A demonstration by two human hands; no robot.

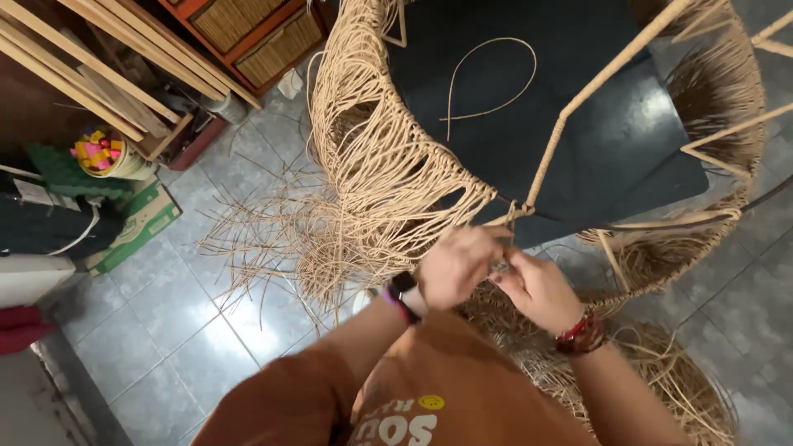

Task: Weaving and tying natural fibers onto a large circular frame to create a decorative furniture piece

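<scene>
Head view looks straight down on two bare hands working at the rim of a large woven rattan frame, a round skeleton whose pale strands hang in loose loops along its left curve. Both hands meet at the point where a wrapped spoke joins the rim. Left hand, with a dark watch and a purple band at the wrist, is blurred; its fingers curl inward as if pinching a thin strand, though what the grip closes on cannot be made out. Right hand, wearing red beaded bracelets, is bent with the fingertips touching the left hand's fingers; whether its grip is clenched on a strand cannot be told either. Inside the frame lies a dark mat with a single looped strand on it. Loose rattan offcuts are scattered on the grey tiled floor to the left of the hands. A second bundle of rattan lies near the right forearm. Wooden slats lean at the upper left, beside a small tub of coloured pieces.
</scene>
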